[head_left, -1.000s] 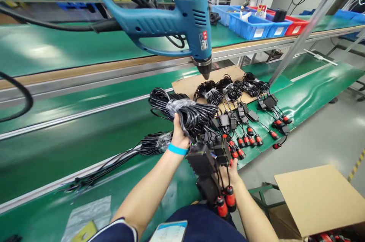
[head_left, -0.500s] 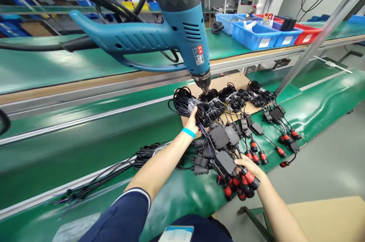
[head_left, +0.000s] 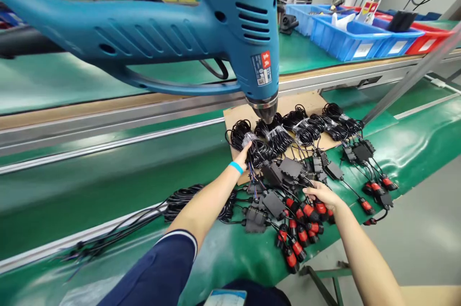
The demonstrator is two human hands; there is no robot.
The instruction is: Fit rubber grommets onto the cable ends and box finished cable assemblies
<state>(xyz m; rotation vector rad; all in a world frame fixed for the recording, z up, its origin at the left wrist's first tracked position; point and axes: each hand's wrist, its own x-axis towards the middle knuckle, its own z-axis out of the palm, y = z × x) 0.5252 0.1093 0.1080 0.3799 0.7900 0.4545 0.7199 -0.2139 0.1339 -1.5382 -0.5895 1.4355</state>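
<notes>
At the far left, a loose cable bundle (head_left: 187,198) trails along the green bench (head_left: 108,176). The left hand (head_left: 244,153) reaches forward with its fingers closed on the wrapped cable coil (head_left: 248,140), which lies at the near edge of the cardboard sheet (head_left: 309,104), just below the nozzle of the hanging blue heat gun (head_left: 230,32). The coil looks soft, floppy and light, so the banded middle is the firmest place to grip. Right of it, black adapter boxes (head_left: 284,171) lie in a tangle. The right hand (head_left: 324,195) rests among the red-tipped connectors (head_left: 298,234), fingers curled, probably pinching 1, though that grip is partly hidden. Blue bins (head_left: 345,39) sit behind.
</notes>
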